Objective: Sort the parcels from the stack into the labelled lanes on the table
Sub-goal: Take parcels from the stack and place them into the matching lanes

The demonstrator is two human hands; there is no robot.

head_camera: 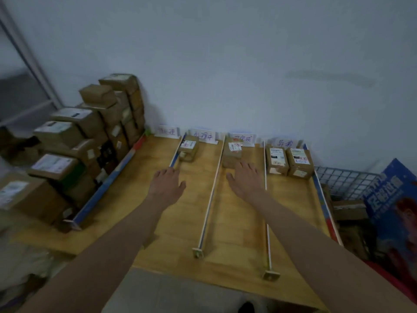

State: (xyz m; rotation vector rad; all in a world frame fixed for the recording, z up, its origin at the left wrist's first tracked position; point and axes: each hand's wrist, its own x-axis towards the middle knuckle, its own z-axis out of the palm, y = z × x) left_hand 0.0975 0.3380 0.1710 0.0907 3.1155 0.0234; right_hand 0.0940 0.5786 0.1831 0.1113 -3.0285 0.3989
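Note:
A wooden table (185, 227) is split into lanes by thin rails, each with a handwritten label card at the far end. One brown parcel (189, 147) lies in the second lane. Another parcel (232, 153) lies in the third lane, and two parcels (276, 161) (299, 162) sit side by side in the fourth. The stack of cardboard parcels (74, 141) stands left of the table. My left hand (167, 184) hovers flat over the second lane, fingers spread, empty. My right hand (244, 179) is spread just in front of the third-lane parcel, fingertips at its near edge.
A blue side board (106, 184) separates the table from the stack. On the right stand a wire basket (345, 181), a blue poster board (392, 206) and more boxes on the floor. The wall runs behind the label cards.

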